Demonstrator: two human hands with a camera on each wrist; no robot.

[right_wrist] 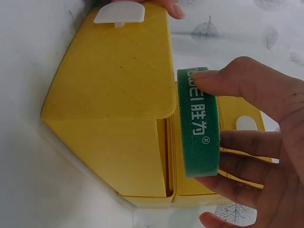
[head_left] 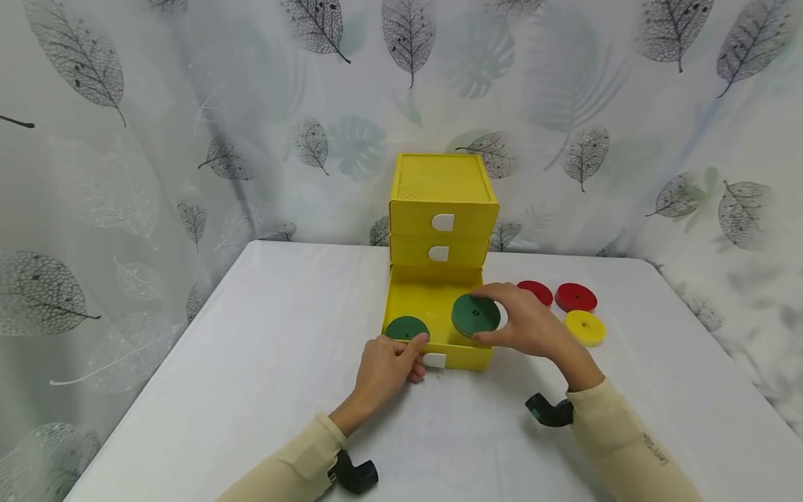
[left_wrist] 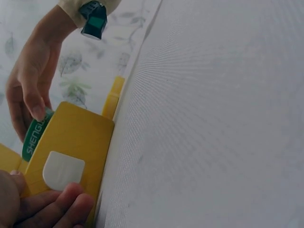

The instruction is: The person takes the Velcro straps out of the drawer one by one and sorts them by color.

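A green roll of fabric tape point(head_left: 475, 315) with white lettering is pinched by its edges between the thumb and fingers of my right hand point(head_left: 523, 322). It is over the right part of the pulled-out bottom drawer point(head_left: 461, 357) of a yellow drawer cabinet point(head_left: 444, 178). A second green roll point(head_left: 406, 328) lies inside that drawer at the front left. My left hand point(head_left: 385, 366) grips the drawer front at its left end, thumb over the top edge. Its fingers lie against the front by the white handle point(left_wrist: 64, 170). In the right wrist view the tape roll point(right_wrist: 199, 123) stands on edge beside the drawer wall.
Right of the cabinet, two red rolls point(head_left: 576, 297) and a yellow roll point(head_left: 585, 328) lie on the white table point(head_left: 301, 335). The two upper drawers, with white handles point(head_left: 442, 222), are closed. A leaf-patterned curtain point(head_left: 251, 125) hangs behind the table.
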